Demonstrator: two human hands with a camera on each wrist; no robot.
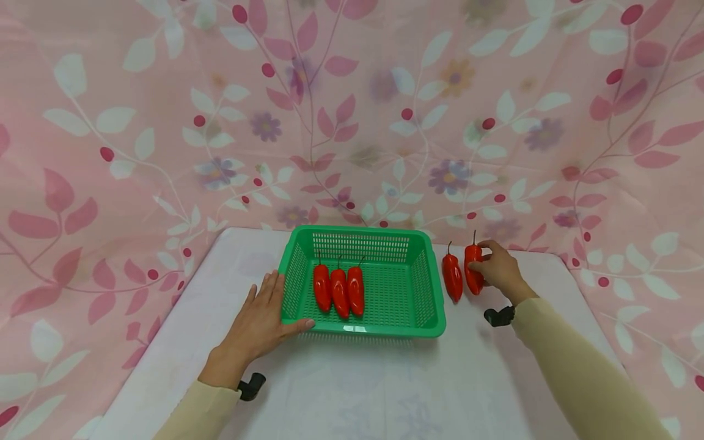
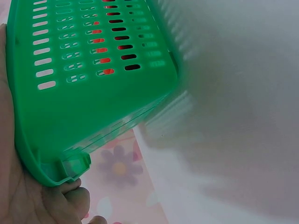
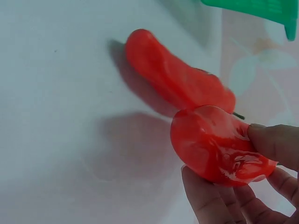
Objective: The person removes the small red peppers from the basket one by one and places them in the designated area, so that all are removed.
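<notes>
A green plastic basket (image 1: 385, 333) with slotted walls stands on the white table, holding several red chili peppers (image 1: 339, 294), three lying side by side. My left hand (image 1: 261, 321) rests at its front left corner, fingers extended along the left rim and thumb over the front rim. To the right of the basket, my right hand (image 1: 499, 269) pinches a red chili pepper (image 3: 215, 144) between thumb and fingers; the pepper's shadow falls on the cloth beside it. Another red chili pepper (image 1: 452, 275) lies between that hand and the basket, stem pointing away.
A white cloth covers the table (image 1: 374, 391). Behind it hangs a pink floral curtain (image 1: 352, 122), meeting the table's back edge close to the basket. Dark wrist-camera mounts (image 1: 499, 316) sit at both sleeves.
</notes>
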